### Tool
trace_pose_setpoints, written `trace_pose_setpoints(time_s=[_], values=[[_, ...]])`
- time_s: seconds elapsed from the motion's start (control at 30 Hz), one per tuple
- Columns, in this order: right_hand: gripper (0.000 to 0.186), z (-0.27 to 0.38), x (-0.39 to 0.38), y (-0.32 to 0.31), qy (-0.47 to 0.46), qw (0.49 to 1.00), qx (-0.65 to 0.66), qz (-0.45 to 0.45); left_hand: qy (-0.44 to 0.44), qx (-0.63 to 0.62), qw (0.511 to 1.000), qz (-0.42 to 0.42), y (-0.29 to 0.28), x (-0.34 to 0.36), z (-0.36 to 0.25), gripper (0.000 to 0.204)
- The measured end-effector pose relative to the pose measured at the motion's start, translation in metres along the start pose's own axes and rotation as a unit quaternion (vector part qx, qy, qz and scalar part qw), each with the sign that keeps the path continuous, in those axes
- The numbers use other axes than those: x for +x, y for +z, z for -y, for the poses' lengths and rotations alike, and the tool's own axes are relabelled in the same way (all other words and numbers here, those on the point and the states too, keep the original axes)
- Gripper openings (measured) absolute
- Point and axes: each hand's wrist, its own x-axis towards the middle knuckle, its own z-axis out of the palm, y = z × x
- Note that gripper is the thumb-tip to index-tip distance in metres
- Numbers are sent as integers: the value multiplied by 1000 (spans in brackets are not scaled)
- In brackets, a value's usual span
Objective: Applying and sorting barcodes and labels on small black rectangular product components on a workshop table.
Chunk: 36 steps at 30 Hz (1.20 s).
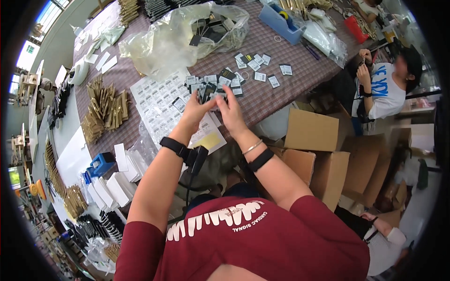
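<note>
A person in a maroon T-shirt leans over a table covered with a brown-and-grey checked cloth [286, 91]. Their bare left hand [192, 112] has thumb and fingers bent around a small black card tag [206, 92] above the table's near edge. The bare right hand [231, 112] meets it, thumb inward and index finger reaching forward; from here I cannot tell whether its fingers are gripping the tag too.

Beyond the hands, a large, crumpled clear plastic bag [159, 54] lies open, with loose black tags [215, 32] inside. Farther right are a pale-blue plastic tape dispenser [275, 24] holding a yellow-cored roll and, beside it, a clear plastic packet [324, 40] with whitish contents. Brown cardboard boxes [313, 129] stand below the table's right side.

Under and left of the hands, a large white sheet of labels [157, 100] carries rows of small barcode stickers. Scattered small black tags with white barcode labels [259, 76] lie just past the fingertips, their print too tiny to read. The maroon shirt [262, 243] bears white lettering across a jagged white design.
</note>
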Motion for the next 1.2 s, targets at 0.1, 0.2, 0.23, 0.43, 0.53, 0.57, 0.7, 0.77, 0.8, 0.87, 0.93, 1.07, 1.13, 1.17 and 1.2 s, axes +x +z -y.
trace_pose_setpoints(time_s=[0.1, 0.2, 0.23, 0.43, 0.53, 0.57, 0.7, 0.77, 0.8, 0.87, 0.93, 1.07, 1.13, 1.17, 1.2], values=[[46, -8, 20, -19, 19, 995, -100, 1, 87, 136, 971, -177, -6, 13, 15, 68], [42, -28, 23, -42, -7, 993, -107, -39, 111, 185, 956, -201, -9, 2, -8, 43], [41, -27, 19, -45, -23, 987, -148, -62, 57, 98, 976, -189, -16, -1, -13, 36], [39, 2, -9, -47, -98, 951, -287, -53, -47, -59, 985, -153, -45, -26, -22, 49], [36, 14, -15, -33, -85, 958, -274, 15, -99, -174, 970, -137, -52, -42, -15, 52], [35, 18, -18, -25, -51, 969, -233, 70, -127, -214, 960, -126, -55, -47, -14, 51], [32, 20, -20, 2, -112, 944, -293, 100, -121, -267, 947, -131, -77, -66, -4, 48], [34, 26, -21, 16, -80, 930, -333, 134, -116, -278, 943, -142, -85, -75, -14, 49], [34, 29, -22, 25, -80, 931, -328, 139, -111, -292, 938, -147, -87, -81, -20, 50], [35, 35, -26, 47, -28, 928, -302, 215, -90, -294, 941, -141, -96, -91, -31, 51], [35, 30, -27, 69, -78, 909, -344, 222, -4, -268, 951, -156, -102, -97, -45, 50], [27, 13, -16, 100, -150, 869, -432, 190, -17, -234, 952, -197, -110, -105, -54, 40], [27, 20, -9, 109, -109, 863, -451, 201, -32, -232, 953, -192, -109, -109, -44, 32], [28, 23, -4, 112, -65, 854, -471, 208, -46, -238, 952, -186, -106, -110, -38, 31], [28, 22, -2, 114, -66, 854, -473, 207, -60, -245, 951, -178, -102, -110, -31, 30]])
